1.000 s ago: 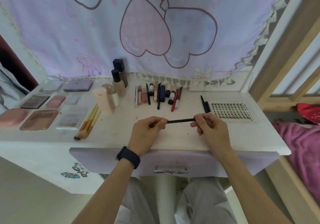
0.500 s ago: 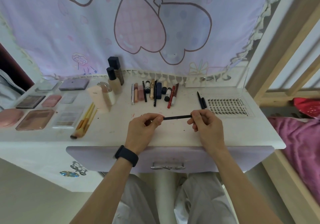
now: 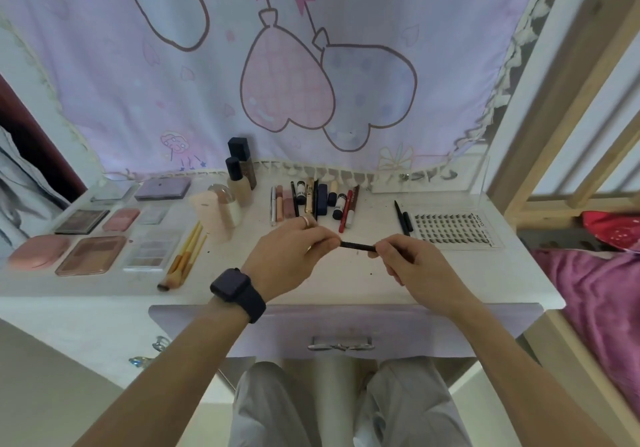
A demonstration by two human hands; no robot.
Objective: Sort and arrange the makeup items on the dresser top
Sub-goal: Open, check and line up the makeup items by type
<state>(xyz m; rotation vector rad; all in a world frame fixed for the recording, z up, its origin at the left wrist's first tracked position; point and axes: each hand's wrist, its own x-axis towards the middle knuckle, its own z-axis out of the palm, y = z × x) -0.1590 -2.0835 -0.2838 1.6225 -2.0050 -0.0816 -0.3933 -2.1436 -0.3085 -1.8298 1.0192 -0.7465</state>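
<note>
Over the mid bench (image 3: 346, 284), head view: left hand (image 3: 291, 256) and right hand (image 3: 412, 263) each pinch one end of a black liner pencil (image 3: 356, 246), held just above the top. Mostly sorted: palettes (image 3: 90, 254) left, brushes (image 3: 185, 256), stick row (image 3: 311, 201) at back, lash tray (image 3: 453, 230) right. The pencil looks like the last thing to place.

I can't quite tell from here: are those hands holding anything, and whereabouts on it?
A thin black makeup pen, pinched at both ends: left hand on one, right hand on the other.
</note>
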